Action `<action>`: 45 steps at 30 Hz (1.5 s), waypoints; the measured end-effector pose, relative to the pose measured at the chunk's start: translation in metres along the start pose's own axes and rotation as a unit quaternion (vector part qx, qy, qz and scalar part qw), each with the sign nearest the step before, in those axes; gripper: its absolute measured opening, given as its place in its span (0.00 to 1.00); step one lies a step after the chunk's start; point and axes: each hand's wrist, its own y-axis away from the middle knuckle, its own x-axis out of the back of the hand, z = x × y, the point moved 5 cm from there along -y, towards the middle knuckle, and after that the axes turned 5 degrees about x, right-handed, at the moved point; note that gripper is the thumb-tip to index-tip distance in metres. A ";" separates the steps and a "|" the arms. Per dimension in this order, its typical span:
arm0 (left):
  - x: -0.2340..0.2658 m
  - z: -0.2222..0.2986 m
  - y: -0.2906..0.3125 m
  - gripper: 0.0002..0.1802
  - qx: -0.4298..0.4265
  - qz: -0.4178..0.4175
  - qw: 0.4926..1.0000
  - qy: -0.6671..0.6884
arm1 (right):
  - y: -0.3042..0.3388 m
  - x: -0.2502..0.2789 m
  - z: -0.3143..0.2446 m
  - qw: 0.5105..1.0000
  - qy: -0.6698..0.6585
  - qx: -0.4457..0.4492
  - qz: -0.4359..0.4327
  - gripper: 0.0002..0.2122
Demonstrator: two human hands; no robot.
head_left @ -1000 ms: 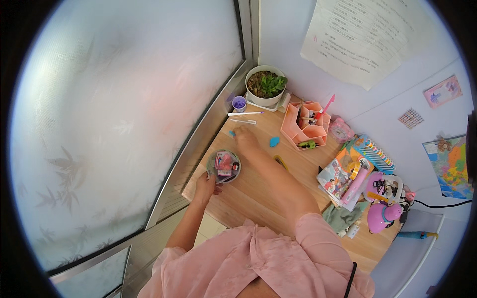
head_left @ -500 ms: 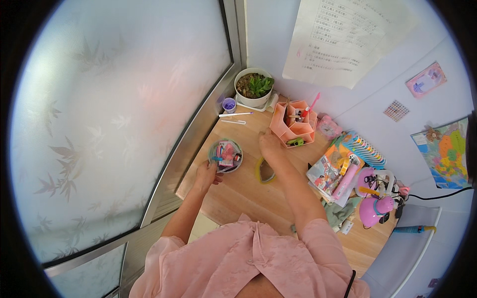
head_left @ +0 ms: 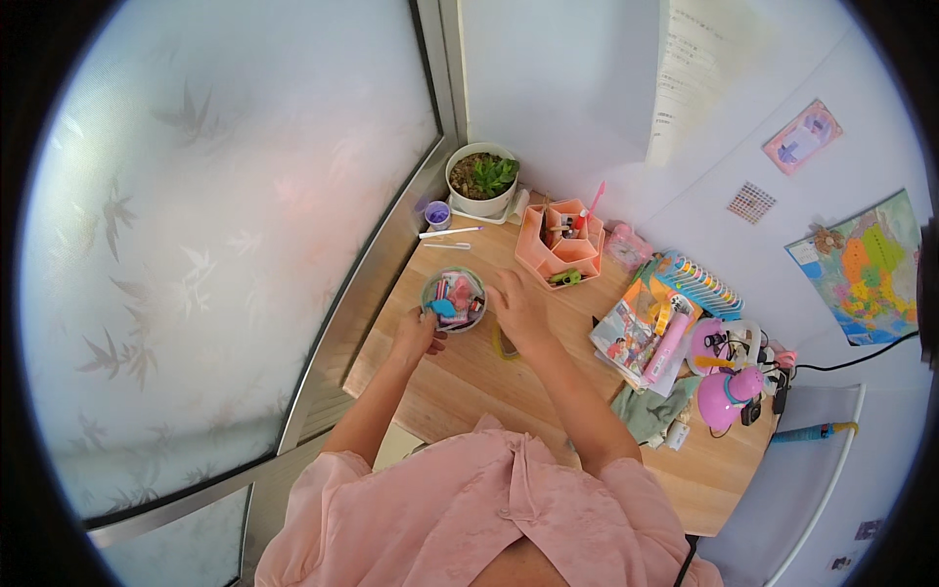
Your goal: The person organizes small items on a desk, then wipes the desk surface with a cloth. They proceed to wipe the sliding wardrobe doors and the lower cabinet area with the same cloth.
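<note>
where left fingers (head_left: 435, 343) hold, round tub (head_left: 427, 287), colourful contents (head_left: 459, 293)

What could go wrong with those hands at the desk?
The left hand grips the round container at its side; if that tips, the small items inside might spill onto the desk. The yellow ring lies partly hidden by the right hand and arm, which could nudge it. The white pen lies loose and might roll if bumped.
</note>
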 end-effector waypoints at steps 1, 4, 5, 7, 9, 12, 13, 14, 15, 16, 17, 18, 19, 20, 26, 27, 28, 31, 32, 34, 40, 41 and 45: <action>0.001 0.000 -0.001 0.21 0.006 0.002 1.000 0.001 | 0.018 0.005 0.012 0.997 0.064 -0.045 -0.019 0.20; 0.004 -0.003 -0.011 0.21 0.002 0.007 1.000 0.009 | 0.068 0.016 0.034 0.974 0.137 -0.149 -0.099 0.21; 0.004 -0.002 -0.016 0.20 -0.003 0.009 1.000 0.014 | 0.079 0.016 0.039 0.966 0.140 -0.177 -0.129 0.21; -0.006 0.012 -0.026 0.20 -0.003 -0.008 1.000 -0.001 | 0.099 0.001 0.062 0.953 0.099 -0.246 -0.149 0.19; -0.013 0.020 -0.038 0.20 0.003 -0.010 1.000 -0.009 | 0.111 -0.008 0.072 0.955 0.070 -0.260 -0.126 0.16; -0.021 0.026 -0.065 0.20 0.004 0.001 1.000 -0.011 | 0.096 -0.003 0.065 0.974 0.031 -0.219 -0.046 0.13; -0.024 0.028 -0.070 0.20 0.002 0.000 1.000 -0.014 | 0.081 0.005 0.054 0.974 0.001 -0.223 -0.033 0.13; -0.027 0.030 -0.074 0.20 0.000 -0.004 1.000 -0.018 | 0.065 0.015 0.043 0.973 -0.027 -0.228 -0.019 0.13; -0.030 0.033 -0.076 0.20 -0.006 -0.010 1.000 -0.014 | 0.047 0.023 0.029 0.975 -0.041 -0.217 -0.011 0.12; -0.035 0.040 -0.076 0.21 -0.013 -0.019 1.000 -0.013 | 0.025 0.034 0.017 0.977 -0.054 -0.208 0.000 0.11; -0.041 0.046 -0.077 0.21 -0.021 -0.029 0.999 -0.015 | 0.007 0.037 0.014 0.977 -0.066 -0.200 0.015 0.09; -0.046 0.050 -0.079 0.23 -0.023 -0.029 0.999 -0.008 | -0.006 0.031 0.022 0.982 -0.026 -0.185 0.004 0.11; -0.050 0.052 -0.082 0.24 -0.023 -0.031 0.999 -0.004 | -0.015 0.022 0.032 0.985 0.015 -0.174 -0.007 0.13; -0.051 0.051 -0.085 0.26 -0.021 -0.032 0.999 0.001 | -0.025 0.011 0.039 0.984 0.020 -0.177 0.004 0.13; -0.043 0.043 -0.084 0.40 0.032 -0.094 0.991 0.092 | -0.043 -0.047 0.063 0.971 0.010 -0.233 -0.051 0.16; -0.042 0.044 -0.087 0.41 0.024 -0.089 0.992 0.088 | -0.043 -0.045 0.062 0.975 -0.007 -0.221 -0.025 0.16; -0.042 0.045 -0.090 0.42 0.017 -0.084 0.993 0.083 | -0.041 -0.043 0.062 0.978 -0.024 -0.209 0.002 0.17; -0.048 0.055 -0.092 0.43 -0.006 -0.067 0.996 0.064 | -0.027 -0.026 0.057 0.984 -0.044 -0.165 0.051 0.18; -0.051 0.058 -0.091 0.43 -0.013 -0.061 0.996 0.056 | -0.017 -0.017 0.055 0.986 -0.046 -0.149 0.063 0.19; -0.052 0.057 -0.093 0.42 -0.009 -0.059 0.996 0.064 | 0.020 0.012 0.041 0.989 -0.045 -0.135 0.042 0.20; -0.060 0.018 -0.075 0.31 -0.029 0.015 0.993 0.114 | 0.193 0.050 0.094 0.977 0.093 -0.191 0.031 0.19; -0.065 0.003 -0.074 0.29 -0.038 0.022 0.991 0.124 | 0.207 0.056 0.109 0.922 -0.079 -0.368 0.091 0.18; -0.145 -0.017 -0.021 0.17 -0.007 -0.142 0.988 0.052 | 0.228 0.055 0.140 0.550 -0.560 -0.523 0.332 0.14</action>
